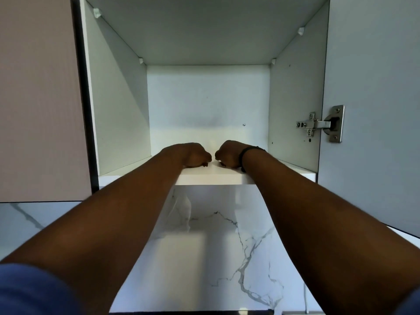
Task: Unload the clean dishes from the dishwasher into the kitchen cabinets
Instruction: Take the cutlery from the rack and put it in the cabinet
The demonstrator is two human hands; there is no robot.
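Note:
Both of my arms reach into an open white wall cabinet (118, 110). My left hand (193, 155) and my right hand (228, 154) rest knuckles-up on the front of the lower shelf (211, 176), almost touching each other. The fingers of both hands are curled under, and I see no dish in or between them. A dark band sits on my right wrist (246, 153). The shelf around the hands looks bare, and no dishes or dishwasher are in view.
The cabinet door (375, 110) stands open on the right, with a metal hinge (322, 125). A closed pinkish door (38, 98) is on the left. An upper shelf (204, 30) spans the top. A marble-patterned backsplash (216, 246) lies below.

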